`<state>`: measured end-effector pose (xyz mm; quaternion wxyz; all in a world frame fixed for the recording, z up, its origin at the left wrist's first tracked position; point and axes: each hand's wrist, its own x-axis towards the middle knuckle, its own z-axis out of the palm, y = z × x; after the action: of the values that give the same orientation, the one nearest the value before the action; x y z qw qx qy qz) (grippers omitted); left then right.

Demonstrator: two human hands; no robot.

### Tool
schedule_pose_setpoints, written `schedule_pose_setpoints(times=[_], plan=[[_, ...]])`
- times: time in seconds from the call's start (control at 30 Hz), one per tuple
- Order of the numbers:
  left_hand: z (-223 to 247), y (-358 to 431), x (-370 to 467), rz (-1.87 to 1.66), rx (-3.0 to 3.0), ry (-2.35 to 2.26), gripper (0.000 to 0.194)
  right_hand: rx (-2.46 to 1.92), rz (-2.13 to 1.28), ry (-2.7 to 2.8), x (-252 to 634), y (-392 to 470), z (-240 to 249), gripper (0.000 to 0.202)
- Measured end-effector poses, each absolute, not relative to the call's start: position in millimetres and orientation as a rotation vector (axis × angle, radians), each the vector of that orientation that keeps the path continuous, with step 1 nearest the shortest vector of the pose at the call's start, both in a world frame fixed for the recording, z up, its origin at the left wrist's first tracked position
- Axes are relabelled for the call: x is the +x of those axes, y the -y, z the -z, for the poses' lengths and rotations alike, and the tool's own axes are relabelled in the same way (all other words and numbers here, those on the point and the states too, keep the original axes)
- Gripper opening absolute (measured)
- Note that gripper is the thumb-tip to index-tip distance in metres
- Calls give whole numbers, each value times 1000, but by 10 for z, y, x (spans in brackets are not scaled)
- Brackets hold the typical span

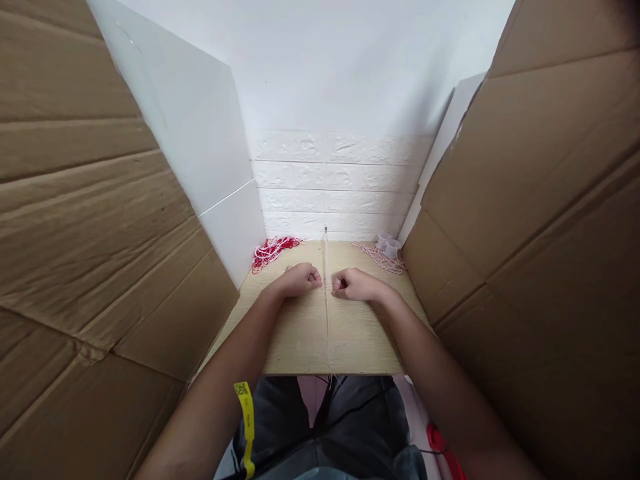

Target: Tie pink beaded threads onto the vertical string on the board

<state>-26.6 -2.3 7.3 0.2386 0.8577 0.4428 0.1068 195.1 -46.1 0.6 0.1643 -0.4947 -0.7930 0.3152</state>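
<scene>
Yellow tag foremost; hands flank cord, stretched straight toward wall.

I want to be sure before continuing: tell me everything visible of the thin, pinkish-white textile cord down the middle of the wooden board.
The thin, pinkish-white cord, seemingly soft textile, runs nearly straight from a small dark pin at the far edge, down the middle of the pale wooden board, to its near edge. Its far part looks thicker than the rest. The bare left hand and bare right hand flank it, fingers curled; whether they touch it is unclear.
</scene>
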Motion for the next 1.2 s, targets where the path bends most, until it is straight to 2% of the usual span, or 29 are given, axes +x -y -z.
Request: schedule_pose_setpoints(times=[0.4,0.57,0.83,0.93,1.07,1.2], plan=[[-82,-4,-264,-458,2345,-1431,22,-1367,-896,2262,1966,447,31,3],[-77,-45,-299,-490,2288,-1665,19,-1371,-914,2254,1976,431,43,4],[-72,-78,-388,-402,2360,-1939,22,-1350,-923,2261,1978,429,34,4],[-68,-81,-369,-481,2343,-1898,17,-1336,-933,2262,1978,437,30,3],[-24,-56,-255,-742,2259,-1627,16,-1321,-946,2260,1976,442,35,2],[45,-3,-120,-644,2302,-1541,27,-1349,-954,2227,1969,449,36,4]])
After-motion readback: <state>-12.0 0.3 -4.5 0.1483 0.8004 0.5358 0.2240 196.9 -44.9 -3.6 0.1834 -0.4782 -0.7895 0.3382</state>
